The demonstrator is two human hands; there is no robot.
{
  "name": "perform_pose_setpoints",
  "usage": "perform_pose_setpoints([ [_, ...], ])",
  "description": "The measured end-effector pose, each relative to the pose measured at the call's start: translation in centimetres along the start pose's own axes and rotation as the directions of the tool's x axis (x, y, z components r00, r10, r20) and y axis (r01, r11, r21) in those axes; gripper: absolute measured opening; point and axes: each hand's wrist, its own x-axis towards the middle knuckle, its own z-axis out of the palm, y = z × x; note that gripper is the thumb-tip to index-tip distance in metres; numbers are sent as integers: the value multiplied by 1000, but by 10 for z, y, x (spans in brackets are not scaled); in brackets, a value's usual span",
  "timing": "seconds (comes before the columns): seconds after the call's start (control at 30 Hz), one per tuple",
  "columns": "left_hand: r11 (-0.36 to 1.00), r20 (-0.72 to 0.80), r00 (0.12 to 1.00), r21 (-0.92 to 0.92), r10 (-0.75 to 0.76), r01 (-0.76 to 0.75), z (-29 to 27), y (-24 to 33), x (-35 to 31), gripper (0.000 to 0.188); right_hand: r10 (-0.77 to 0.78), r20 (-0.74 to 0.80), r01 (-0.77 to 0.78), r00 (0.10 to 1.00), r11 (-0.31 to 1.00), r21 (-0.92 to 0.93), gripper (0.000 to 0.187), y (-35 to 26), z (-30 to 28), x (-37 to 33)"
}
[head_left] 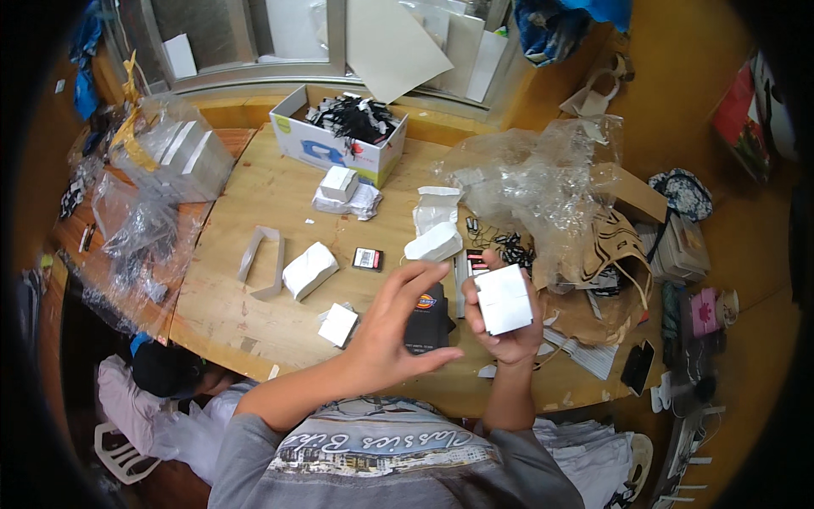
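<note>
My right hand point(519, 346) holds up a square stack of white cards point(504, 299), thumb and fingers wrapped round its sides. To its left, my left hand point(383, 327) is empty, with thumb and fingers spread above the table. Black printed tags point(429, 321) lie on the table between the two hands, partly hidden by the left one. A smaller white square stack point(339, 325) sits left of my left hand. Beyond it are a small dark-edged label stack point(368, 259), a white paper-wrapped bundle point(310, 271) and an opened white paper wrapper point(434, 243).
A white carton point(339, 157) full of black cords or tags stands at the back. Clear plastic point(543, 187) and a brown paper bag point(606, 297) crowd the right side; plastic-wrapped white stacks point(191, 157) stand far left. A person's dark-haired head point(168, 370) is below the left edge.
</note>
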Motion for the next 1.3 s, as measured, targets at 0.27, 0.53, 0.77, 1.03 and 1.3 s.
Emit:
perform_pose_setpoints([
  [0.27,986,97,992,152,-82,66,-1,-17,-6,71,-167,-283,40,944,914,-403,36,41,0,7],
  [0.53,975,-1,975,15,-220,220,-20,-39,-40,61,-167,-29,61,986,508,-859,46,63,-3,8],
  [0.77,635,-88,730,-572,-677,520,-78,-68,-56,63,-440,148,238,886,156,-959,30,34,0,4],
  [1.03,698,-289,689,-567,-665,437,-82,-77,-77,71,-819,428,0,383,-463,-886,16,-137,21,34],
  [1.3,690,-318,660,-581,-680,431,-77,-86,-87,68,-484,-202,-515,852,-701,-493,21,-261,-175,141],
])
